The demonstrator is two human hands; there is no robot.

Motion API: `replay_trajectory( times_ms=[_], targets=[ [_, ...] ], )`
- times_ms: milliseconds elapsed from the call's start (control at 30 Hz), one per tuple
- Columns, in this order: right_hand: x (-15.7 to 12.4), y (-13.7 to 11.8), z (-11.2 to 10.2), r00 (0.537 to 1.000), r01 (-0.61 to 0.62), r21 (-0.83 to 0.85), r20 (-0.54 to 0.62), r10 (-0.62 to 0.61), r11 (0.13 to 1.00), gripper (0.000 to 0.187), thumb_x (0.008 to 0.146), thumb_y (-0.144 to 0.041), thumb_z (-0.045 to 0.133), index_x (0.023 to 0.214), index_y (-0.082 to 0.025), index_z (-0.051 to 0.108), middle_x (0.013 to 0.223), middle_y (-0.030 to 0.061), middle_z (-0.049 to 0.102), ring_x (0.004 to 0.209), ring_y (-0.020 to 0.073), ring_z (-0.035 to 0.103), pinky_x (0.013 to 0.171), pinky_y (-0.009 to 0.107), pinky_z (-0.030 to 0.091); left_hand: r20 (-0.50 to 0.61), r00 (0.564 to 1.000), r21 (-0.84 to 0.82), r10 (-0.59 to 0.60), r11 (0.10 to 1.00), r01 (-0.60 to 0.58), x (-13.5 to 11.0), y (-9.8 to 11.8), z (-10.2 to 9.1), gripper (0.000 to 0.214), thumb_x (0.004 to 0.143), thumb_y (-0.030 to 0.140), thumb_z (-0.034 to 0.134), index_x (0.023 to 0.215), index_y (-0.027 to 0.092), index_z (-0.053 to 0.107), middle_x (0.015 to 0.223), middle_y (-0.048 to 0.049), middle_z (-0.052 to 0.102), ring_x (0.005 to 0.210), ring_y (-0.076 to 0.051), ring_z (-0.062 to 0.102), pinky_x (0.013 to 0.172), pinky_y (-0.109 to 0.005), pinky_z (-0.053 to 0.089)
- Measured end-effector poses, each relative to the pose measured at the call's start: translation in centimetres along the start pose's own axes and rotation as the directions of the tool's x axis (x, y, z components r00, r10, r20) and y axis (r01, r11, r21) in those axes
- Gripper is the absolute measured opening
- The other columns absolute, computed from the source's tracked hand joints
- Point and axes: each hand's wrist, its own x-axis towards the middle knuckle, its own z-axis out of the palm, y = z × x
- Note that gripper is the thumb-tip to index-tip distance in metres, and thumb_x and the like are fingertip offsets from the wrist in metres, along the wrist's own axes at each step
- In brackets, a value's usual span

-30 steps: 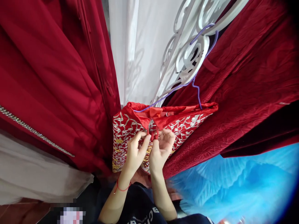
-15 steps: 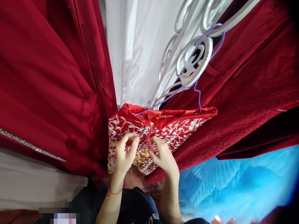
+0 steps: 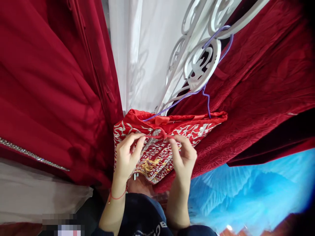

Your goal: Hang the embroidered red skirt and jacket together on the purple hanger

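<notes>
A red embroidered garment (image 3: 157,154) with silver and gold patterns hangs on a purple wire hanger (image 3: 208,98) from a white scrolled metal rack (image 3: 197,62). My left hand (image 3: 126,157) pinches the left end of a thin red cord (image 3: 157,135) at the garment's collar. My right hand (image 3: 184,155) pinches the right end of the same cord. The cord runs level and stretched between the two hands. A red string bracelet sits on my left wrist.
Dark red dresses hang close on the left (image 3: 49,82) and right (image 3: 265,82). A rhinestone strip (image 3: 31,154) crosses the left dress. White fabric (image 3: 145,49) hangs behind. Pale fabric (image 3: 36,193) lies lower left, blue pleated fabric (image 3: 246,190) lower right.
My hands have moved apart, drawing the red cord out sideways; a second ago they were close together at the knot under the collar.
</notes>
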Motion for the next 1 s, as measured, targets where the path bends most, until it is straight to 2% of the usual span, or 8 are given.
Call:
replay_trajectory(
  times_ms=[233,367,467,567,667,800,900,1000],
  targets=[
    [2.2,1.7,-2.0,0.925,0.023,-0.093,-0.376,-0.057,0.995,0.006,0.091,-0.026,0.066,0.09,-0.02,0.067,0.084,0.0009,0.065,0.08,0.0142,0.061,0.077,0.032,0.049,-0.294,0.93,0.188,0.222,0.967,-0.171,2.8,1.4,-1.2,0.003,0.089,0.017,0.068,0.085,0.017,0.069,0.073,0.0001,0.07,0.061,-0.009,0.061,0.065,-0.021,0.049],
    [2.2,1.5,-2.1,0.869,-0.01,-0.061,-0.494,-0.021,0.998,0.006,0.089,-0.026,0.066,0.09,-0.02,0.067,0.091,0.003,0.064,0.089,0.0165,0.062,0.085,0.036,0.05,-0.301,0.929,0.176,0.216,0.97,-0.169,2.4,1.4,-0.9,0.004,0.09,0.017,0.066,0.086,0.017,0.069,0.07,0.0012,0.065,0.059,-0.008,0.057,0.064,-0.021,0.048],
    [1.7,0.8,-2.3,0.921,-0.094,0.252,-0.346,0.18,0.963,0.006,0.089,-0.027,0.063,0.088,-0.021,0.063,0.096,0.003,0.064,0.076,0.0127,0.061,0.068,0.029,0.051,-0.154,0.986,-0.007,0.065,0.998,-0.067,1.4,1.2,-1.5,0.012,0.096,0.019,0.057,0.101,0.019,0.068,0.073,0.0017,0.061,0.059,-0.008,0.057,0.06,-0.021,0.048],
    [1.1,0.4,-2.8,0.949,-0.199,0.548,-0.099,0.3,0.813,0.013,0.087,-0.031,0.062,0.079,-0.021,0.059,0.087,0.0006,0.06,0.052,0.0062,0.047,0.044,0.022,0.033,0.09,0.996,-0.184,-0.005,0.983,0.022,0.3,1.5,-2.9,0.025,0.1,0.017,0.045,0.112,0.022,0.066,0.085,-0.0009,0.059,0.059,-0.007,0.054,0.053,-0.02,0.044],
    [0.5,0.4,-3.0,0.94,-0.274,0.563,-0.015,0.341,0.78,0.034,0.091,-0.039,0.054,0.063,-0.02,0.054,0.063,-0.0025,0.047,0.045,0.0066,0.036,0.041,0.023,0.023,0.233,0.972,-0.064,0.031,0.998,-0.017,-0.4,2.3,-4.0,0.028,0.097,0.014,0.046,0.094,0.02,0.073,0.089,-0.0035,0.059,0.063,-0.008,0.053,0.052,-0.022,0.04],
    [-0.3,0.5,-2.7,0.917,-0.397,0.238,0.131,0.375,0.886,0.019,0.092,-0.035,0.063,0.081,-0.02,0.065,0.052,-0.0082,0.036,0.047,0.0071,0.03,0.046,0.023,0.023,-0.059,0.991,0.239,0.12,0.966,-0.102,-0.1,3.1,-3.1,0.018,0.085,0.008,0.064,0.093,0.018,0.076,0.078,0.0001,0.059,0.056,-0.006,0.046,0.05,-0.023,0.035],
    [-0.6,0.1,-2.5,0.917,-0.27,0.075,0.325,0.232,0.96,0.01,0.091,-0.03,0.067,0.094,-0.021,0.071,0.052,-0.0089,0.038,0.048,0.007,0.033,0.049,0.022,0.028,-0.366,0.89,0.322,0.271,0.934,-0.151,0.8,2.8,-0.9,0.022,0.081,0.005,0.071,0.096,0.019,0.078,0.067,0.0037,0.054,0.051,-0.004,0.039,0.049,-0.022,0.032],
    [-0.8,-0.3,-2.7,0.888,-0.122,0.089,0.455,0.069,0.988,0.014,0.094,-0.028,0.063,0.096,-0.022,0.076,0.055,-0.0065,0.048,0.049,0.0072,0.039,0.051,0.022,0.034,-0.505,0.765,0.295,0.401,0.913,-0.283,1.5,2.1,0.9,0.026,0.077,0.004,0.076,0.094,0.022,0.079,0.072,0.0026,0.061,0.056,-0.005,0.05,0.051,-0.02,0.037]
  ],
)
